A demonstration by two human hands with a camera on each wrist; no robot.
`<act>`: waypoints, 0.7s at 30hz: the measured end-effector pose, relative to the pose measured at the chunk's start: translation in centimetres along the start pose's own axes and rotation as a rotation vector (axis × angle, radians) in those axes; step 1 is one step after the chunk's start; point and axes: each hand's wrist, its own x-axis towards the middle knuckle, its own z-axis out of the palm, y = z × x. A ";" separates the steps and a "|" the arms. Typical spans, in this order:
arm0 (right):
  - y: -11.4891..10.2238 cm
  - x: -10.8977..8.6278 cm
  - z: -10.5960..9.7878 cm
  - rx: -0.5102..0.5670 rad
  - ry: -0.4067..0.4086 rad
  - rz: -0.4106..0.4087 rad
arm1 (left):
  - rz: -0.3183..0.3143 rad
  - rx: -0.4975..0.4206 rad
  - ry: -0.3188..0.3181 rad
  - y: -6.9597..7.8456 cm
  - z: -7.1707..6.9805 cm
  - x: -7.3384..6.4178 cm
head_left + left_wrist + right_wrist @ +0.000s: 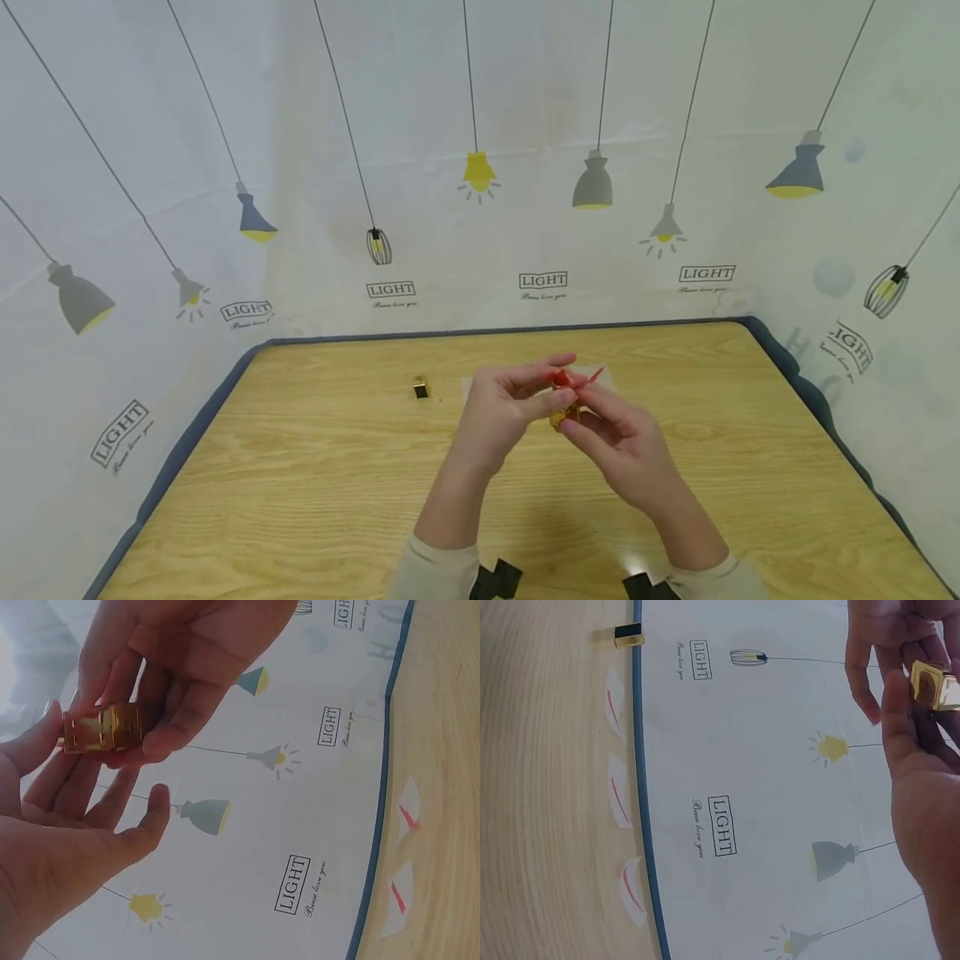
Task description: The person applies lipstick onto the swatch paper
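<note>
Both hands meet around a small gold lipstick held up over the table, with red showing at its upper end. My left hand pinches it, the thumb against one end and fingers beneath in the left wrist view. From the other side my right hand grips the square gold tube between thumb and fingers. The right wrist view catches a flat gold end of the lipstick; fingers hide part of it.
A gold lipstick cap with a dark face stands on the wooden table, left of the hands. Several white paper strips with red strokes lie near the back edge. A dark blue edging borders the lamp-printed wall cover.
</note>
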 end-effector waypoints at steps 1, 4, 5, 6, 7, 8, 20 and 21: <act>0.0 0.0 -0.2 0.005 -0.026 -0.022 | 0.002 -0.009 -0.049 0.0 -0.2 0.0; -0.1 0.0 -0.7 0.051 -0.050 -0.005 | 0.004 -0.002 -0.121 0.1 -0.4 0.1; -0.1 0.0 -0.7 0.067 -0.042 0.015 | 0.007 -0.003 -0.128 0.1 -0.4 0.2; -0.2 0.0 -0.7 0.081 -0.025 0.035 | 0.012 -0.005 -0.124 0.1 -0.3 0.2; -0.3 0.0 -0.6 0.088 0.001 0.057 | 0.011 -0.008 -0.110 0.1 -0.2 0.1; -0.4 0.1 -0.5 0.090 0.031 0.081 | 0.011 -0.012 -0.090 0.1 -0.1 0.1; -1.2 0.8 2.6 -0.129 0.350 0.143 | -0.010 0.000 0.140 0.5 1.7 -0.1; -1.2 0.8 2.2 -0.085 0.293 0.179 | -0.005 -0.013 0.137 0.6 1.6 0.0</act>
